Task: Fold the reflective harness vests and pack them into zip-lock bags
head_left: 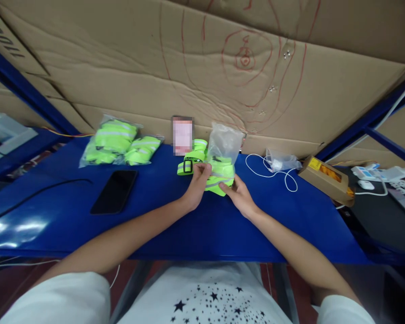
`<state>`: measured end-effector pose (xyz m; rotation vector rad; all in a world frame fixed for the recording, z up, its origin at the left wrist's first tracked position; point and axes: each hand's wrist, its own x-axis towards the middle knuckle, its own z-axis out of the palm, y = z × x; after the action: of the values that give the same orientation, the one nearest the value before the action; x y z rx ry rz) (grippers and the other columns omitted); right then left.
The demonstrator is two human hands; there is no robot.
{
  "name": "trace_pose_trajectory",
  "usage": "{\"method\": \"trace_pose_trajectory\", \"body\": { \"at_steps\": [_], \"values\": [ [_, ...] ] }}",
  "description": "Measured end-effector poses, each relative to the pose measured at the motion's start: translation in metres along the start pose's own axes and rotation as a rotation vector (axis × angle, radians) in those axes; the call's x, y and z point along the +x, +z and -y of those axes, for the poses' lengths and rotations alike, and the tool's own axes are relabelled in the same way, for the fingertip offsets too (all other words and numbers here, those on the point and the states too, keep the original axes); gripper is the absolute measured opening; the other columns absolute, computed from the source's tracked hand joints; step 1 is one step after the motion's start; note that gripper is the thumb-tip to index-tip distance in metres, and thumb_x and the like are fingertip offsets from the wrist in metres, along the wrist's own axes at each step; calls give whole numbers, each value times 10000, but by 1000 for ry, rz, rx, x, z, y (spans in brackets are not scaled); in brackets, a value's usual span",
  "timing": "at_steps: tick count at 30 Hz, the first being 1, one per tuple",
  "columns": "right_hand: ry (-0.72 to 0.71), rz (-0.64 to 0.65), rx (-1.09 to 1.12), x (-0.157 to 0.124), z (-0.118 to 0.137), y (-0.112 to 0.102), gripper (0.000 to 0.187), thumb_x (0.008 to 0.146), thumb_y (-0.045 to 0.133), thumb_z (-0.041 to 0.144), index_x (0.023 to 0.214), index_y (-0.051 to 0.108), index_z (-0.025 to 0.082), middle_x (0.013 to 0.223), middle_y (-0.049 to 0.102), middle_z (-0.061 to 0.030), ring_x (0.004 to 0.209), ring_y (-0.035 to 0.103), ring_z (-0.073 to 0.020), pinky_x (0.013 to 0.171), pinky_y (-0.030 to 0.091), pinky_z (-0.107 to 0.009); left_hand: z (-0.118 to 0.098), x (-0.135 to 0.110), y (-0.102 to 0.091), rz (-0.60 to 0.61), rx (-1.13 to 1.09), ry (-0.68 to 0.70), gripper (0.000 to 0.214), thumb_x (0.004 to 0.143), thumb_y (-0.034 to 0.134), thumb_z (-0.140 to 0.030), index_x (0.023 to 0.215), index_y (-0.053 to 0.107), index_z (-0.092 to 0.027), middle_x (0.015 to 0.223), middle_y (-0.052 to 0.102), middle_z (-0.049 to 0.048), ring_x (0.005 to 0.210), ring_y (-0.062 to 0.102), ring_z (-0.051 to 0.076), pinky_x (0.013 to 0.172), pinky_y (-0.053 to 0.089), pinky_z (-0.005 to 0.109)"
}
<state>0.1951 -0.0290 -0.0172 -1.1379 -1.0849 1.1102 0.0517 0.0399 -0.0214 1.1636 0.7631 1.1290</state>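
The lower part of the folded reflective vest (219, 176) is lying behind both hands, so its near edge is not showing. Its strap end, with a black buckle, is sticking out to the left, and the bundle's long axis is running roughly left to right across the blue table (175, 225), near the back edge at centre. The clear plastic bag (224, 143) is standing upright over the vest's right portion, mouth downward around it; how far the vest is sitting inside the bag cannot be told.

The left hand (198, 185) is curling partly closed, fingertips pinching the vest at its left side. The right hand (239, 194) is lying flatter, fingers extended and pressing on the vest's lower right edge where the bag meets it; whether it is gripping the bag film or only the fabric cannot be told.

A small upright item behind the vest is blurred out and unreadable. Two bagged vests (121, 145) are lying at the back left, a dark phone (114, 191) face-up nearer the front. A white cable (273, 168) and a brown carton (326, 176) are lying to the right, the carton overhanging the table's edge.
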Motion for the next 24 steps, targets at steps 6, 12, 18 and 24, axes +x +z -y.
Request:
{"method": "trace_pose_trajectory", "body": {
  "at_steps": [6, 12, 18, 24],
  "values": [
    [42, 69, 20, 4, 6, -10, 594, 679, 884, 426, 1192, 647, 238, 1167, 745, -30, 1054, 708, -215, 1003, 545, -372, -15, 3, -5, 246, -236, -213, 542, 839, 784, -506, 1254, 570, -231, 1253, 686, 96, 1139, 675, 271, 982, 548, 429],
    [145, 19, 161, 8, 12, -18, 472, 754, 803, 537, 1039, 715, 171, 1025, 770, -75, 900, 725, -207, 823, 592, -349, -3, -7, 6, 303, -173, -188, 594, 756, 879, -374, 1271, 632, -209, 1326, 683, 94, 1253, 623, 285, 1096, 467, 452],
    [152, 29, 114, 12, 16, -28, 470, 631, 912, 388, 1011, 730, 180, 940, 775, -32, 792, 702, -164, 701, 553, -271, -9, 1, -4, 456, -288, -238, 629, 670, 914, -495, 1173, 698, -184, 1208, 733, 124, 1176, 670, 322, 1013, 523, 444],
    [208, 68, 129, 10, 10, -26, 585, 610, 922, 307, 1129, 670, 213, 957, 773, -9, 892, 735, -178, 938, 561, -352, -13, 7, -9, 316, -307, -233, 576, 717, 889, -475, 1192, 693, -215, 1292, 708, 108, 1207, 658, 334, 921, 572, 411]
  ]
}}
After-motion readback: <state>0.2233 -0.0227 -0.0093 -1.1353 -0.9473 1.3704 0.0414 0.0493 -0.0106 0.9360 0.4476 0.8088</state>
